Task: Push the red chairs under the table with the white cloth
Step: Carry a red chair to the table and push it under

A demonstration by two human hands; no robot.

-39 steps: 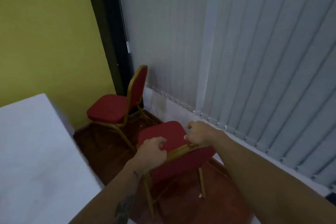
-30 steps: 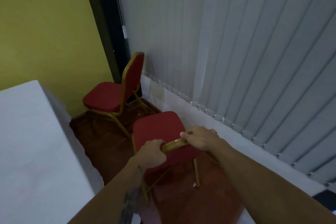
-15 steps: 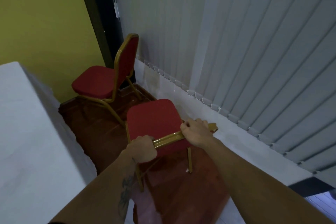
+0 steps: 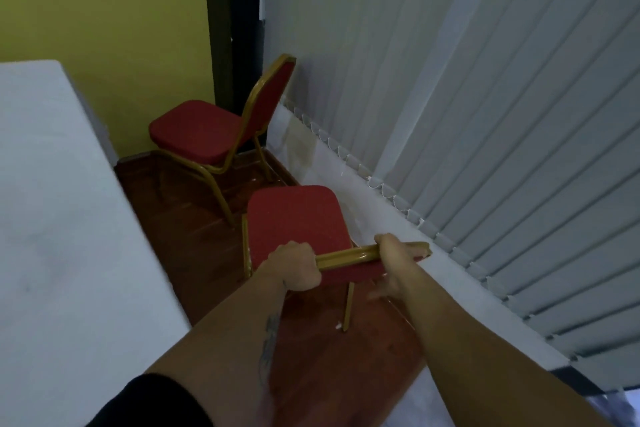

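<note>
A red chair with a gold frame, the near red chair (image 4: 294, 222), stands on the wooden floor just in front of me, its seat pointing away. My left hand (image 4: 294, 265) grips the left end of its backrest's top rail. My right hand (image 4: 393, 262) wraps the right end of the same rail. The table with the white cloth (image 4: 59, 225) fills the left side, its edge a short gap from this chair. A second red chair (image 4: 207, 132) stands farther off by the corner, side-on, apart from the table.
Grey vertical blinds (image 4: 485, 97) and a white ledge (image 4: 388, 218) run along the right. A yellow wall (image 4: 104, 10) closes the far end. Dark wooden floor (image 4: 311, 374) lies between table and ledge.
The near chair has swung so its seat points away from me and its backrest top faces me. Both hands kept hold of the rail. My view has shifted back and to the left.
</note>
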